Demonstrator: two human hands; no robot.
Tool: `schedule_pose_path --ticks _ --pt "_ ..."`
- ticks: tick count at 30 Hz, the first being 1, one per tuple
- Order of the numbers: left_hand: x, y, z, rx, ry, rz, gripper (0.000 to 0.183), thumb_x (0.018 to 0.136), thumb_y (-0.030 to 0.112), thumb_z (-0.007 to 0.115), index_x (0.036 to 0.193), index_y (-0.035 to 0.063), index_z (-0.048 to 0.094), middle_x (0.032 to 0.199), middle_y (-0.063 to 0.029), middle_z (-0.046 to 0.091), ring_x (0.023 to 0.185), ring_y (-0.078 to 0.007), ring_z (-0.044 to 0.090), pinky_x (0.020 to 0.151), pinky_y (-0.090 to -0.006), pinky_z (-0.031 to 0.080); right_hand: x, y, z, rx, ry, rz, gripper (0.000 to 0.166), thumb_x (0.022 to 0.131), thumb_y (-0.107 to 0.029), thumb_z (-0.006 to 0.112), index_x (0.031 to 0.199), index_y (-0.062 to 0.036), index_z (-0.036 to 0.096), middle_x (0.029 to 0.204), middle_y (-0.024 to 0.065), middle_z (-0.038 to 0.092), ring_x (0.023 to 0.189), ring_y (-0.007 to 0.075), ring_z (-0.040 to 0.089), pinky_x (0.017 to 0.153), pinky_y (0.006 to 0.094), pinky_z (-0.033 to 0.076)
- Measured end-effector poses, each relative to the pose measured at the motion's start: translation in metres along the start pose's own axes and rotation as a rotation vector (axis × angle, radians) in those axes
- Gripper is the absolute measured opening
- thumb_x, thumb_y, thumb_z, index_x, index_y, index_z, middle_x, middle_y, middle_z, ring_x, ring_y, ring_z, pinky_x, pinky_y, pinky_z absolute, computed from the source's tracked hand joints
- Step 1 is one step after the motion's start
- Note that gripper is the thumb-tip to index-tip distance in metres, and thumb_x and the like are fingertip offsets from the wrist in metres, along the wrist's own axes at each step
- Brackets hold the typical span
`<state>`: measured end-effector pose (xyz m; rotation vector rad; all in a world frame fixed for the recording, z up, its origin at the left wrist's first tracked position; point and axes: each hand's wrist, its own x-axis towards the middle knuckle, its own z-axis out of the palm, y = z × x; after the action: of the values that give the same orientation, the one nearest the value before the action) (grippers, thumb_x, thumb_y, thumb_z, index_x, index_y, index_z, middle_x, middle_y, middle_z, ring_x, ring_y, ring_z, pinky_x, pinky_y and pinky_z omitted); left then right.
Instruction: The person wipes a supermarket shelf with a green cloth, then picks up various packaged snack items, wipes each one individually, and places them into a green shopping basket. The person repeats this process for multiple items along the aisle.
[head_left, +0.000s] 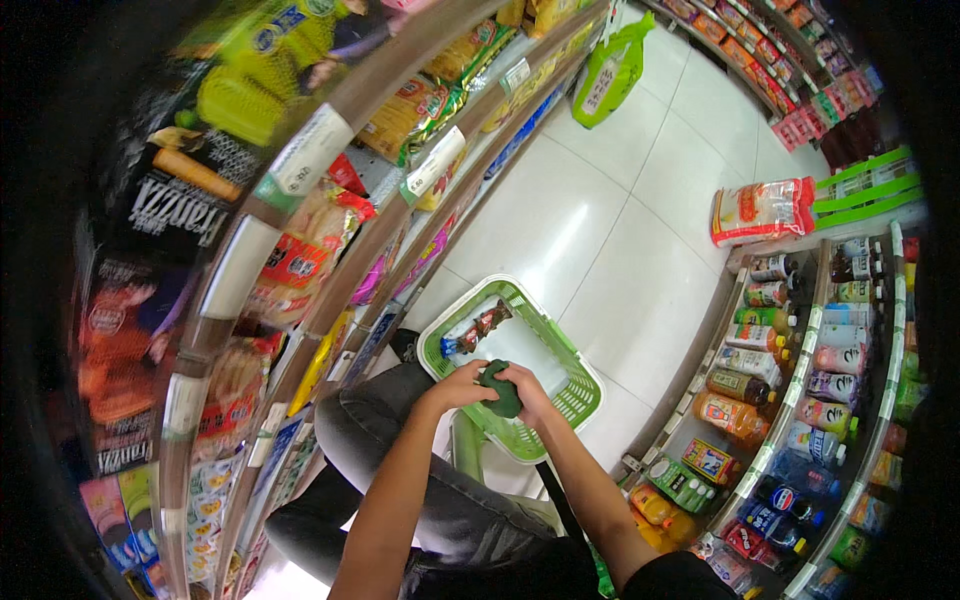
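Note:
A bunched dark green cloth (501, 390) is gripped between my two hands, over the near side of a green and white plastic basket (589, 401). My left hand (463, 385) presses it from the left, fingers bent around its edge. From the other side my right hand (529, 391) closes on it. Inside the basket, near its far left corner, lies a brown snack packet (491, 319) with a blue end (448, 346). The basket's near floor is partly hidden by my hands.
Shelves of bagged snacks (300, 259) rise close on my left. Bottled drinks (731, 412) fill shelves on the right. A green bag (613, 71) and a red-and-white sack (763, 212) stand on the tiled floor (600, 225) ahead. My bent legs (390, 427) are beside the basket.

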<state>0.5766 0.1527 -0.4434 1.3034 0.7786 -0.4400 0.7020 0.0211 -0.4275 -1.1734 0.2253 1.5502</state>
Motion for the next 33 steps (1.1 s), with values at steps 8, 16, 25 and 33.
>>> schedule_pose_path --ticks 8,16,25,33 --pt "-0.084 0.055 0.007 -0.341 0.089 0.233 0.030 0.083 0.006 0.073 0.109 0.0014 0.059 0.095 -0.0051 0.067 0.087 -0.0103 0.062 0.075 -0.0249 0.049 -0.066 -0.042 0.038 -0.332 -0.077 -0.324 0.011 0.084 -0.005 0.065 0.095 -0.0029 0.062 0.084 0.0016 0.064 0.073 0.0081 0.059 0.064 0.0235 0.046" --pt "-0.182 0.123 -0.004 -0.169 0.115 0.541 0.018 0.086 0.000 0.068 0.098 0.0044 0.055 0.088 -0.0001 0.059 0.084 -0.0082 0.058 0.074 -0.0239 0.047 -0.148 -0.094 0.092 -1.240 -0.193 -1.025 0.023 0.081 -0.007 0.072 0.073 -0.0032 0.051 0.064 0.0011 0.047 0.064 0.0067 0.045 0.055 0.0282 0.037" --pt "-0.311 0.211 0.003 0.019 0.408 1.005 0.026 0.082 -0.014 0.061 0.102 0.0013 0.055 0.103 -0.0043 0.056 0.097 -0.0123 0.057 0.089 -0.0292 0.047 -0.203 -0.126 0.148 -0.425 -0.460 -0.299 0.023 0.100 -0.026 0.054 0.097 -0.0046 0.062 0.088 -0.0011 0.063 0.077 0.0117 0.059 0.065 0.0281 0.047" --pt "-0.415 0.244 0.007 0.056 0.613 1.209 0.025 0.079 -0.011 0.060 0.100 0.0014 0.058 0.091 -0.0026 0.057 0.081 -0.0102 0.054 0.073 -0.0263 0.048 -0.204 -0.113 0.196 -0.971 -1.021 -0.118 0.055 0.079 -0.019 0.081 0.126 -0.0031 0.058 0.118 0.0063 0.064 0.108 0.0163 0.060 0.093 0.0341 0.049"
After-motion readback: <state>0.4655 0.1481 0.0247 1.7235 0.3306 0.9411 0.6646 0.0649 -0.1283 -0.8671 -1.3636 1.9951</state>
